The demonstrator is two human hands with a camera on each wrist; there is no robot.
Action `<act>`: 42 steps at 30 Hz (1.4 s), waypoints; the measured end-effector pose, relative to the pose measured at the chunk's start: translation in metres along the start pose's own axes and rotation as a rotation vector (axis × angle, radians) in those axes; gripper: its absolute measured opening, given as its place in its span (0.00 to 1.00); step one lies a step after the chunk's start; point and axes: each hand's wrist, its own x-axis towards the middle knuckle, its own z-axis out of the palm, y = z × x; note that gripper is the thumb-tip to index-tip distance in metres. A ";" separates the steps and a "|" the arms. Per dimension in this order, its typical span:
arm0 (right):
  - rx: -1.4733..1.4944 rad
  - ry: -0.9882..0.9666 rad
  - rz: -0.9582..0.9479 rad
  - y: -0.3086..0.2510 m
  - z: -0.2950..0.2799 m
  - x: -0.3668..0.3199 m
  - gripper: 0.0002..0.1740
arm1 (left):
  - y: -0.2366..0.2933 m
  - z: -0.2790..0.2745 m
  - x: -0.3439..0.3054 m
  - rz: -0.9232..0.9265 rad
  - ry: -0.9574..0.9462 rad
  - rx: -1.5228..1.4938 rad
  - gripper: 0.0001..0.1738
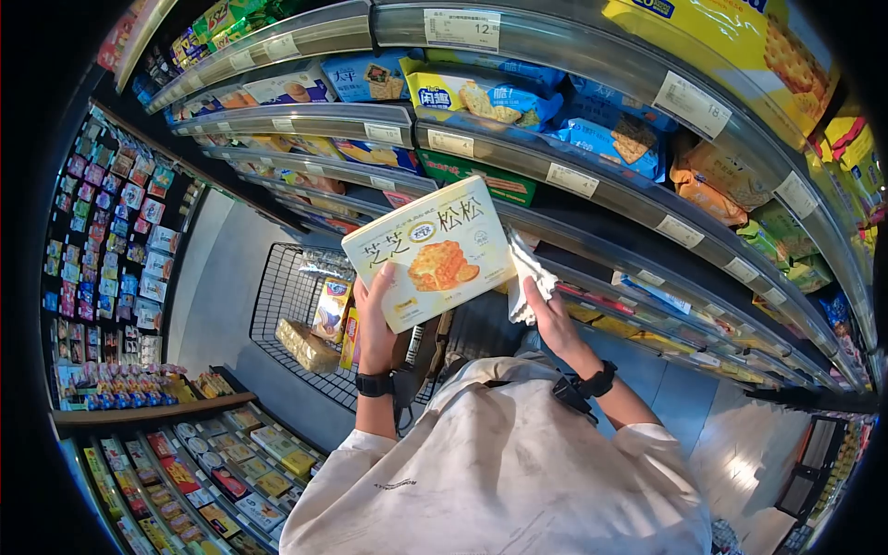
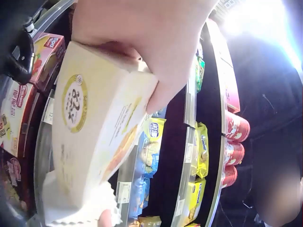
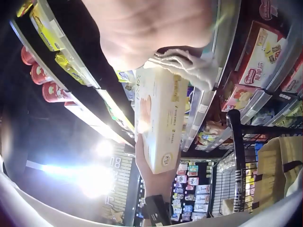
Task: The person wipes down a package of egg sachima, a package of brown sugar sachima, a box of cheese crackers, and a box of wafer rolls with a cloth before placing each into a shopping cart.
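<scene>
Showing wire cart [image 1: 324, 381] at left, with snack packs [image 1: 331, 310] inside. Gripping pale box [image 1: 435, 264] by its lower-left corner in left hand [image 1: 375, 324], tilted, before snack shelf [image 1: 647, 213]. Holding white cloth [image 1: 525, 273] in right hand [image 1: 552, 324], against box's right end.

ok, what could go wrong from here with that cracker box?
Slip: the left hand grips the cracker box bare, but the right hand has a white cloth at its end, so that side may slide if the left hand loosens.

Snag: the cloth hangs loose past the right hand's fingers and could catch as the box turns.
</scene>
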 end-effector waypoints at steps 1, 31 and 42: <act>-0.015 0.004 0.019 0.003 -0.004 0.002 0.28 | 0.000 -0.006 0.001 -0.049 -0.012 0.076 0.25; -0.010 -0.073 -0.083 -0.014 0.041 0.025 0.26 | -0.032 0.041 -0.017 0.116 0.203 -0.294 0.29; 0.067 -0.005 0.040 -0.026 0.035 0.051 0.25 | -0.024 0.032 -0.024 0.203 0.203 -0.253 0.27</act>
